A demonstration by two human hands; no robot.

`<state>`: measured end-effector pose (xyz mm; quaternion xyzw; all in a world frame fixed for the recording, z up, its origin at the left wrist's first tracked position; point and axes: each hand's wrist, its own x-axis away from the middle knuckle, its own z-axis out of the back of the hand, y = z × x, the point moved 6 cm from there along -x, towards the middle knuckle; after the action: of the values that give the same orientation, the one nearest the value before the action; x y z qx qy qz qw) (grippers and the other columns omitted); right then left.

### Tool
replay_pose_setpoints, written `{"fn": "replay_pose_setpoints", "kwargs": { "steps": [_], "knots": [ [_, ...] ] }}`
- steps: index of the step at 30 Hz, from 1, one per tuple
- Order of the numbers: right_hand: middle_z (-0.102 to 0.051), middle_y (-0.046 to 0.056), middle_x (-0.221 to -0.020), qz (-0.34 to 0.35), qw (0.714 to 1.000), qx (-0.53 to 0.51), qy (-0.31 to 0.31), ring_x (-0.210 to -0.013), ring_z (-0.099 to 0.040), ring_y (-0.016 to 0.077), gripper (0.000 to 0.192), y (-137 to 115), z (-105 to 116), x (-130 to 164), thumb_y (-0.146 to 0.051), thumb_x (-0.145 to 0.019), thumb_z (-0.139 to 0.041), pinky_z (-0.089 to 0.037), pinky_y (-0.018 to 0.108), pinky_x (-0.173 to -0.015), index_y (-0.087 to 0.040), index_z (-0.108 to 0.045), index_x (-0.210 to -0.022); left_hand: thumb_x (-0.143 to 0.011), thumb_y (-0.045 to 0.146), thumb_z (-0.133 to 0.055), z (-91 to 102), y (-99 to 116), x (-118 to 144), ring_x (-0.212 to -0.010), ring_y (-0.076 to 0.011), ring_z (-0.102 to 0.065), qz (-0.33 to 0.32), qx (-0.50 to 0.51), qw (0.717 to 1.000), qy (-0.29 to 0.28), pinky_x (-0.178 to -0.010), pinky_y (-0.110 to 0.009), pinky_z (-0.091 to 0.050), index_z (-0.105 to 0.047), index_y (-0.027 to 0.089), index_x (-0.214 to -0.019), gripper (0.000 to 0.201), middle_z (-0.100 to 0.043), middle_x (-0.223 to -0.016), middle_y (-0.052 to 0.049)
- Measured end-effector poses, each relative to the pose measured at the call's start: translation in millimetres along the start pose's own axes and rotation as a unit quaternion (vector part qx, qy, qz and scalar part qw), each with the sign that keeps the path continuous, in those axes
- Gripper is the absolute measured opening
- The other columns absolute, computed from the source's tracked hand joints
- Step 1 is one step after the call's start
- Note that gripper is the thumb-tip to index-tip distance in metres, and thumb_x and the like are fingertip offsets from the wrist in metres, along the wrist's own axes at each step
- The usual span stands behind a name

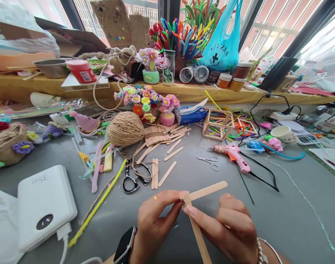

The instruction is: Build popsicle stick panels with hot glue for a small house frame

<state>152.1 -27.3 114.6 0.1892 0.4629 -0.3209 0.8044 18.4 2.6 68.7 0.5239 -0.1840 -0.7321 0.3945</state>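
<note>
Two wooden craft sticks meet at their ends between my hands, forming an angle. My left hand (159, 214), with a gold ring and a watch, pinches the end of the upper craft stick (208, 190), which points right. The lower craft stick (198, 234) runs down toward me, and my right hand (228, 220) presses its upper end at the joint with a fingertip. Whether glue lies between the sticks is hidden. Loose craft sticks (167, 173) and black-handled scissors (131, 183) lie just beyond my hands.
A pink glue gun (235, 156) and small scissors (210, 161) lie to the right. A twine ball (125, 128) and a stick frame (218, 124) sit farther back. At left stands a white power bank (48, 205) near a yellow pipe cleaner (98, 203).
</note>
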Motion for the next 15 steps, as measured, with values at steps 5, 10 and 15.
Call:
{"fn": "replay_pose_setpoints", "kwargs": {
  "steps": [5, 10, 15],
  "knots": [
    [-0.035, -0.004, -0.055, 0.008, 1.0, 0.002, -0.008, -0.051, -0.041, 0.0066, 0.013, -1.5, -2.3, 5.1, -0.013, -0.075, -0.06, -0.04, 0.021, -0.049, -0.022, -0.069, -0.077, -0.076, 0.012, -0.055, 0.3, -0.8, 1.5, -0.071, -0.0123, -0.066, 0.004, 0.006, 1.0, -0.001, -0.064, -0.019, -0.053, -0.06, 0.021, -0.088, 0.015, -0.071, -0.081, -0.001],
    [-0.037, -0.003, -0.057, 0.016, 1.0, -0.012, -0.008, -0.051, -0.04, 0.0064, 0.012, -2.5, -0.9, 5.4, -0.011, -0.074, -0.061, -0.036, 0.021, -0.044, -0.019, -0.069, -0.078, -0.076, 0.013, -0.056, 0.8, -2.0, 2.3, -0.071, -0.0124, -0.066, 0.006, 0.003, 1.0, 0.006, -0.064, -0.019, -0.052, -0.06, 0.021, -0.087, 0.014, -0.071, -0.081, 0.0],
    [-0.037, -0.002, -0.059, 0.02, 1.0, -0.011, -0.004, -0.053, -0.041, 0.0074, 0.012, -2.4, -1.5, 2.8, -0.011, -0.074, -0.06, -0.038, 0.021, -0.047, -0.018, -0.069, -0.076, -0.076, 0.012, -0.056, -0.2, -3.9, 3.8, -0.071, -0.0126, -0.066, 0.003, 0.003, 1.0, 0.004, -0.064, -0.019, -0.053, -0.059, 0.021, -0.088, 0.016, -0.07, -0.081, 0.0]
  ]
}}
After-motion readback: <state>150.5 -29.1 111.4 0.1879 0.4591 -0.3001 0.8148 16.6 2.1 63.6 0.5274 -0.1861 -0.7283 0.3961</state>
